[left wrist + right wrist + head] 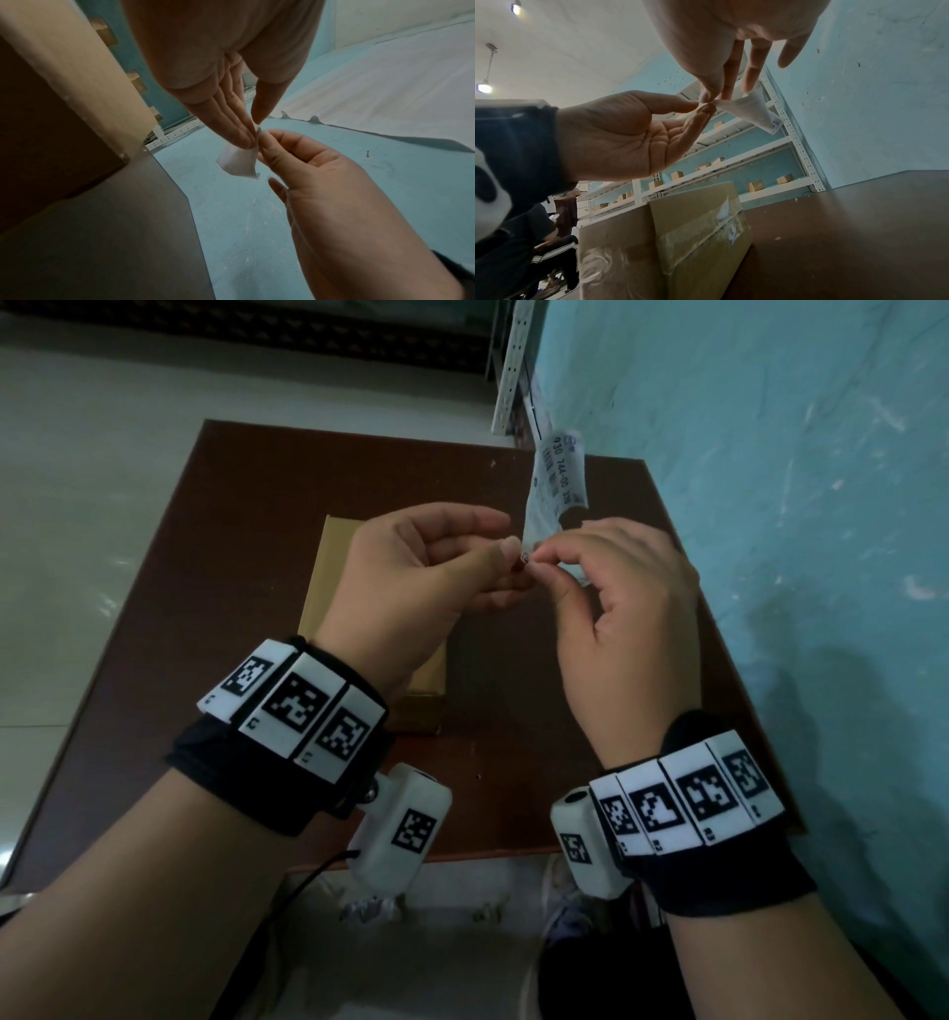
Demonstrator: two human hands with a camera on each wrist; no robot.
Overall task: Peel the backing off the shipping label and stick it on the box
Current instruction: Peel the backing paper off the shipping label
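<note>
**Head view: both hands pinch one label corner above the box**

Head view shows a brown counter beside a blue wall, and white shelving with small cartons stands behind the counter in the right wrist view. On the counter lies the box, brown cardboard, flaps shut under clear tape; it is the landmark for the rest.

Above the box, partly covering it from the head camera, is the left hand. Its thumb and forefinger are closed together on the lower corner of the label, the other fingers loosely curled beneath. Just right of the box, over bare counter, the right hand pinches the same corner with thumb and forefinger, its remaining fingers spread loose. The fingertips of both hands touch.

The label, white with black print, stands up from the pinch, up and to the right of the box, clear of it and slightly curled. Whether the backing has begun to part cannot be told.
</note>
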